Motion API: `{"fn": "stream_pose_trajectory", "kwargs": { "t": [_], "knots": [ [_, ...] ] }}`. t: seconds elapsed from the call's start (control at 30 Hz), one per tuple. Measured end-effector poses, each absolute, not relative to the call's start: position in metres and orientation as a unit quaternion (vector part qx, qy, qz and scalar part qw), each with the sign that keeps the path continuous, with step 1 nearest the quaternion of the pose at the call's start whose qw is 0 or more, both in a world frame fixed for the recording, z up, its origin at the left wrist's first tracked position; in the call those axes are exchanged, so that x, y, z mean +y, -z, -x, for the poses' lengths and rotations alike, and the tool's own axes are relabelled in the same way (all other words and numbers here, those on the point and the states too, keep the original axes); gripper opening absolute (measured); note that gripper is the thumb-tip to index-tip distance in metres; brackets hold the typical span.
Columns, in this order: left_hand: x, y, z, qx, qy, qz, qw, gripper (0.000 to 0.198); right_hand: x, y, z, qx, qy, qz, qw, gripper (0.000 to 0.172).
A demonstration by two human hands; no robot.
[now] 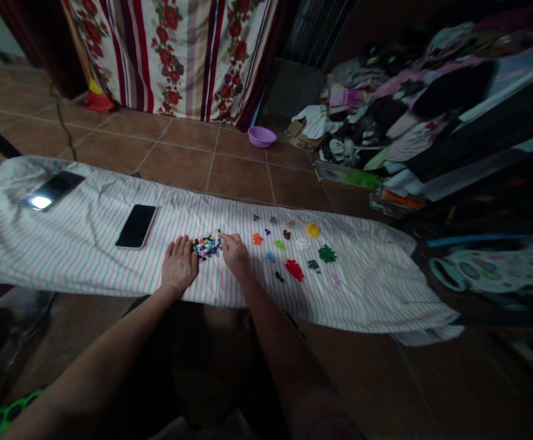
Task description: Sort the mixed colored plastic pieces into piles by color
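Note:
A mixed pile of small coloured beads (206, 246) lies on a striped white cloth (65, 244) spread on the floor. My left hand (179, 264) rests flat on the cloth just left of the pile, fingers stretched out. My right hand (234, 250) sits at the pile's right edge with fingers curled in a pinch; what it holds is too small to see. To the right lie small sorted heaps by colour: red (294, 269), green (327, 253), yellow (313, 230), orange (257, 238) and others.
Two phones lie on the cloth at left, one dark (136, 225), one reflecting light (51, 190). A purple bowl (261, 137) stands on the tiled floor. Piled clothes (385, 116) fill the right. A floral curtain (179, 55) hangs behind.

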State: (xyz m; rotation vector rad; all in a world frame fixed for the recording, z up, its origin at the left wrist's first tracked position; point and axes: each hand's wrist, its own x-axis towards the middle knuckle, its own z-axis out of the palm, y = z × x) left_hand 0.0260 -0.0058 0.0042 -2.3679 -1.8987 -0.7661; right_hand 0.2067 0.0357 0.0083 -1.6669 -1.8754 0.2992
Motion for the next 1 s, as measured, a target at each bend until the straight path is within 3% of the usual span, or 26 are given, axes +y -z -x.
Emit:
{"fn": "stream_pose_trajectory", "kwargs": {
  "t": [0.23, 0.67, 1.0],
  "knots": [
    [-0.012, -0.004, -0.027, -0.613, 0.244, 0.751, 0.031, 0.047, 0.042, -0.01, -0.206, -0.71, -0.132, 0.65, 0.238, 0.028],
    [-0.02, -0.007, -0.027, -0.609, 0.252, 0.751, 0.031, 0.044, -0.006, 0.006, -0.217, -0.596, -0.147, 0.67, 0.418, 0.016],
    [-0.02, -0.005, -0.027, -0.605, 0.272, 0.748, 0.029, 0.039, -0.052, 0.0, -0.225, -0.602, -0.144, 0.691, 0.374, 0.019]
  ]
}}
